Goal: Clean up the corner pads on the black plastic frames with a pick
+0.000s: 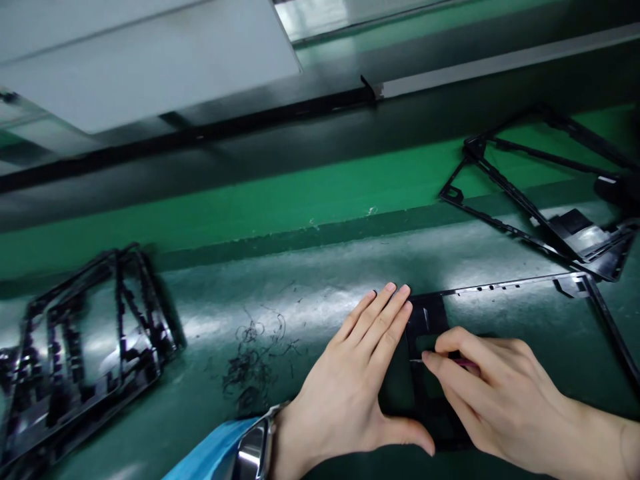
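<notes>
A thin black plastic frame (487, 288) lies on the green tabletop in front of me. My left hand (353, 380) is spread flat over its left end, fingers stretched and thumb out to the side. Fingers and thumb of my right hand (500, 387) pinch a slim tool with a pinkish handle (466, 363). The tool's narrow metal tip points left, at the black crossbar (429, 320) of the frame. Most of the handle is hidden inside the hand, so its exact kind is unclear.
Curly black shavings (253, 363) are scattered left of my left hand. Several similar black frames (120, 320) are stacked at the left. More frames (515, 183) lie overlapping at the far right. A pale panel (165, 60) and a dark rail (280, 112) stand at the back.
</notes>
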### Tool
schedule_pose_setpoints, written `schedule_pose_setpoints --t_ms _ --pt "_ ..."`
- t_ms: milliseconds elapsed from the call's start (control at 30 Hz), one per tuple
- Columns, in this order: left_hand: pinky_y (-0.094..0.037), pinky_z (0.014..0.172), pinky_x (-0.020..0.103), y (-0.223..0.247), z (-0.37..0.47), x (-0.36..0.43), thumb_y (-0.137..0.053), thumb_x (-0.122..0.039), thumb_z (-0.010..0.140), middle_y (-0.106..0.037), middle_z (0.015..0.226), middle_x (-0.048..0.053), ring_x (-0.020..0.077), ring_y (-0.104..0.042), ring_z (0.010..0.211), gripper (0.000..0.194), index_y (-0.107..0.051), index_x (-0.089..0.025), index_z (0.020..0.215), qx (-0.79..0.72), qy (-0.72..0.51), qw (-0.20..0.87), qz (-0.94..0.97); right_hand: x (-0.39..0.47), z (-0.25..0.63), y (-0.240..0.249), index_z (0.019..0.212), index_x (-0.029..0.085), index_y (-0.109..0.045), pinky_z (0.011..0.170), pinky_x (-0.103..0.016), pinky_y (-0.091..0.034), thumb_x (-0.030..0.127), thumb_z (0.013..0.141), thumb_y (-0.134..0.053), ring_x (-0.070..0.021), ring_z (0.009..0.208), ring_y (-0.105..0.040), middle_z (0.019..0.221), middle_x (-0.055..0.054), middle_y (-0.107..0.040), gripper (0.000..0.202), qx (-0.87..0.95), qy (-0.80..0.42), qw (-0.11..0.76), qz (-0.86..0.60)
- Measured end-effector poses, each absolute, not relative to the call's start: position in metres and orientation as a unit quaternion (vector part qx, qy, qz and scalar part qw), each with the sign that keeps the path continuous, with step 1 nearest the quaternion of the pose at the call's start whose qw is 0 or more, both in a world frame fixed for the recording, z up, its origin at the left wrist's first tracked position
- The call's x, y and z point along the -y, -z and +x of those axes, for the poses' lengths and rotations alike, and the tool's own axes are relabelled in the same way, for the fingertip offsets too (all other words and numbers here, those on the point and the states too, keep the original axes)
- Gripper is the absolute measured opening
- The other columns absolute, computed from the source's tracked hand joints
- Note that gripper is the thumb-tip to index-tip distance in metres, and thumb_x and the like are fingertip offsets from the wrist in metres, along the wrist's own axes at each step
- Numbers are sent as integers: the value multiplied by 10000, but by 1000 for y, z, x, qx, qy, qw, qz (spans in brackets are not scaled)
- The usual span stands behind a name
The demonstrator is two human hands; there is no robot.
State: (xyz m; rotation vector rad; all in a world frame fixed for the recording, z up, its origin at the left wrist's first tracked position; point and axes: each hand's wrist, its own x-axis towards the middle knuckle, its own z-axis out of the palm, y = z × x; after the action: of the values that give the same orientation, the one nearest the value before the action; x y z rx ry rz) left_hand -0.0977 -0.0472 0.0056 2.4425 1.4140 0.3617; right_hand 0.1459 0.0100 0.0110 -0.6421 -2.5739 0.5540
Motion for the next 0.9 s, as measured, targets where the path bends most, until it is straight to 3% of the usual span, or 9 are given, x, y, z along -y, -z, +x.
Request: schedule_pose_setpoints --t_ms 333,667,900 --pt "-297 1317 598 -6 -97 46 -640 -916 814 -316 1734 262 434 -291 1625 1342 -120 -64 1711 -490 -129 137 851 -11 146 -12 1048 158 -679 498 -304 -403 56 1003 -495 -136 574 -551 937 -47 -641 215 929 -203 204 -233" --pt "-313 1304 614 -6 -97 46 -651 -889 835 -315 1736 256 449 -302 1617 1326 -74 -95 1726 -489 -133 149 849 -12 146 -11 1030 171 -641 511 -292 -402 52 1014 -497 -125 605 -570 962 -39 -646 187 921 -219 211 -244" --pt "-311 1314 601 -6 -98 47 -623 -920 823 -315 1735 261 433 -282 1629 1338 -125 -52 1712 -489 -130 136 852 -13 146 -12 1026 161 -656 513 -295 -433 49 1009 -500 -127 589 -553 949 -41 -643 192 920 -237 209 -231"
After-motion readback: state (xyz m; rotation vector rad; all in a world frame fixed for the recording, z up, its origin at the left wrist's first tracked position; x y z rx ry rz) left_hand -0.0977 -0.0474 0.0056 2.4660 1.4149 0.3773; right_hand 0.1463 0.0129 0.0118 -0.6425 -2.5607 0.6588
